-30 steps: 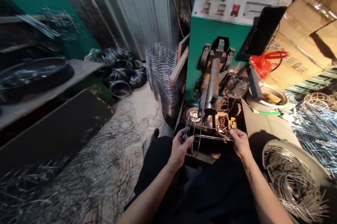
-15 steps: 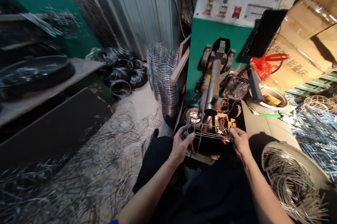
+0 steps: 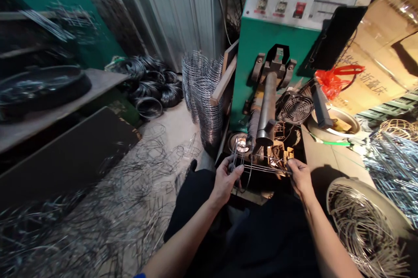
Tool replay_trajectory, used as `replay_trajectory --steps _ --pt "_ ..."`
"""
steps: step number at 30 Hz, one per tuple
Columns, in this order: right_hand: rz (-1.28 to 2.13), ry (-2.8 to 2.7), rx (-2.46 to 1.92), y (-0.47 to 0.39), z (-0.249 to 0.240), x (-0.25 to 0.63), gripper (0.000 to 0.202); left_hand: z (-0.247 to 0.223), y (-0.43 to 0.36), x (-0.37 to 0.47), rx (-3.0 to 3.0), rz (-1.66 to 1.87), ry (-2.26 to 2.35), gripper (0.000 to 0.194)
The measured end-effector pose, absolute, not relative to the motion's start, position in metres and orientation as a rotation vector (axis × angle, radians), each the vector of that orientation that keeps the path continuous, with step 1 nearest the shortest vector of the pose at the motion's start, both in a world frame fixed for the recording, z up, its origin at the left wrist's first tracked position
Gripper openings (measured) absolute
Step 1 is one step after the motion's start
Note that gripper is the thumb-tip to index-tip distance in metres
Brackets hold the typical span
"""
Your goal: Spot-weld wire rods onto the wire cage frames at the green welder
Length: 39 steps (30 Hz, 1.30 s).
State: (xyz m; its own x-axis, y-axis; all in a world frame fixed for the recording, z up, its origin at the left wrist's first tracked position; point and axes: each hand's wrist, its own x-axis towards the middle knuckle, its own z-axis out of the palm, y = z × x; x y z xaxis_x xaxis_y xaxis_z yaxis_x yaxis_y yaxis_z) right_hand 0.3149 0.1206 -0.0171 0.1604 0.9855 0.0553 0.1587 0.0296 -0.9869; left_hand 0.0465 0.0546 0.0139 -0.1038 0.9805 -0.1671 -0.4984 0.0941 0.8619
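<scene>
Between my hands is a thin bent wire frame (image 3: 266, 168), with straight rods running across and a curved loop near its left end. My left hand (image 3: 226, 178) closes on the left end, thumb pressed over the wires. At the right end, my right hand (image 3: 299, 175) pinches the rod tips. The frame hangs level just in front of the welding machine's (image 3: 261, 42) lower opening. Above it juts a thick metal cylinder (image 3: 267, 110) from the green machine. My fingers hide part of the wire on both sides.
Stacked wire rings (image 3: 207, 108) stand left of the machine beside a wooden bar (image 3: 224, 78). A tub of bent wires (image 3: 362, 225) is at my right, near a pile of wire pieces (image 3: 395, 173). Loose wire (image 3: 130, 208) litters the floor at left.
The view has shifted slightly, so the machine appears a little higher and further right at its top. Both hands keep hold of the wire frame in nearly the same place.
</scene>
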Motion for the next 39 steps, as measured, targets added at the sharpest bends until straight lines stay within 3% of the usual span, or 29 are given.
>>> replay_trajectory --steps 10,13,17,20,28,39 --pt "1.013 -1.232 -1.321 0.112 -0.010 0.319 0.052 0.019 0.046 0.048 0.643 1.410 0.999 0.059" --pt "1.083 -1.469 -1.345 0.088 -0.001 0.334 0.046 0.034 0.019 0.031 0.628 1.362 0.954 0.072" --pt "1.448 -1.660 -1.487 0.048 0.015 0.340 0.046 0.068 -0.018 -0.012 0.739 1.071 0.775 0.093" --pt "1.721 -1.650 -1.553 0.025 0.017 0.330 0.049 0.073 -0.031 -0.035 0.795 1.074 0.682 0.101" --pt "1.664 -1.961 -1.485 0.004 -0.029 0.322 0.048 -0.019 -0.093 -0.022 0.571 0.906 0.896 0.085" --pt "1.387 -1.498 -1.238 0.056 0.013 0.323 0.037 -0.003 -0.041 0.015 0.729 1.132 1.019 0.074"
